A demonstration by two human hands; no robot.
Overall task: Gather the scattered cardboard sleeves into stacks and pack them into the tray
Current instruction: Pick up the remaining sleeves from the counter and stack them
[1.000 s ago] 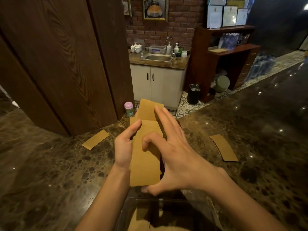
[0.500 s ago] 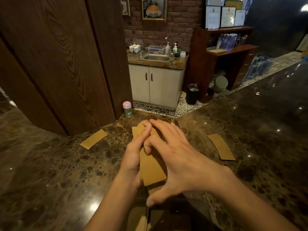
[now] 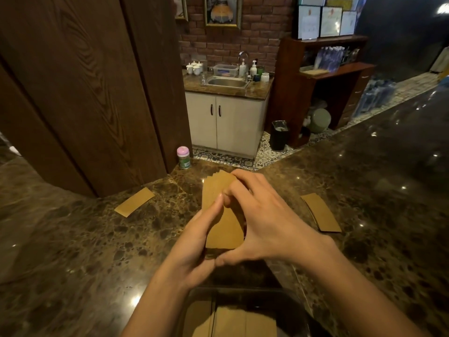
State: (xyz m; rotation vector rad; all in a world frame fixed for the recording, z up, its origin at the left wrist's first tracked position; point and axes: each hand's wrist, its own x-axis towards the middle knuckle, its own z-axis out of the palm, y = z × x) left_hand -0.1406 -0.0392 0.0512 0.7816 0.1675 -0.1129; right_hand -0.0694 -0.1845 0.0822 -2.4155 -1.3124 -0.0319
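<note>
Flat tan cardboard sleeves [image 3: 224, 229] stacked between left hand [image 3: 194, 242] and right hand [image 3: 269, 222].

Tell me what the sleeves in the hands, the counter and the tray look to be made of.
Sleeve stack, held in both hands: thin kraft cardboard, matte tan, fanned edges showing at the top.
Counter: polished stone, probably marble or a look-alike; brown mottling with glossy light reflections.
Tray: seemingly clear plastic; the sleeves inside show through its rim, though it is dim there.
</note>
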